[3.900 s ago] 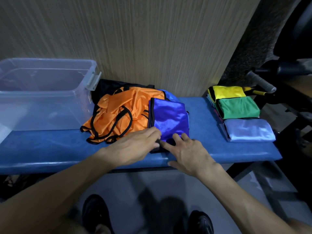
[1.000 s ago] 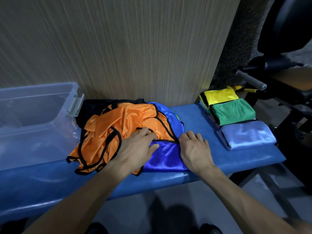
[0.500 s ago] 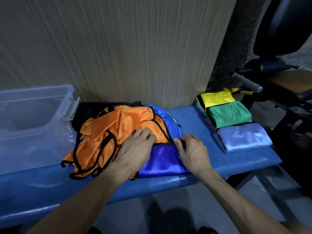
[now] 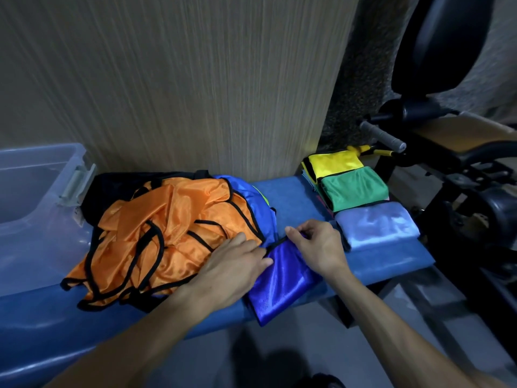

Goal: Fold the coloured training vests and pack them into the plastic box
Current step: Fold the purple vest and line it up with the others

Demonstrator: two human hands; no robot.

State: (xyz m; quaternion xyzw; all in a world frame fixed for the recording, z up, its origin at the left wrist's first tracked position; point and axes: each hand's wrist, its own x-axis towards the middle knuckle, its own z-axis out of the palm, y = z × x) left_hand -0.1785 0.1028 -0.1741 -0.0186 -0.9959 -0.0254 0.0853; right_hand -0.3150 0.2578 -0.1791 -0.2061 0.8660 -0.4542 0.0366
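A folded royal-blue vest (image 4: 279, 287) lies at the front edge of the blue bench (image 4: 293, 200). My right hand (image 4: 316, 247) pinches its black-trimmed far edge. My left hand (image 4: 232, 270) rests flat on the vest's left side, partly over the crumpled orange vests (image 4: 167, 236). More blue and black vests lie under and behind the orange heap. Folded vests sit at the bench's right end: yellow (image 4: 335, 162), green (image 4: 354, 187) and pale blue (image 4: 377, 228). The clear plastic box (image 4: 36, 197) stands at the far left.
A wood-grain wall panel (image 4: 181, 79) rises right behind the bench. Black gym equipment with a grey foam handle (image 4: 383, 137) stands close on the right. The floor lies below the bench's front edge, with my shoe (image 4: 321, 380) just visible.
The royal-blue vest went from lying long on the heap to a smaller fold at the bench front. In the last half second my right hand shifted right and pinched its far edge.
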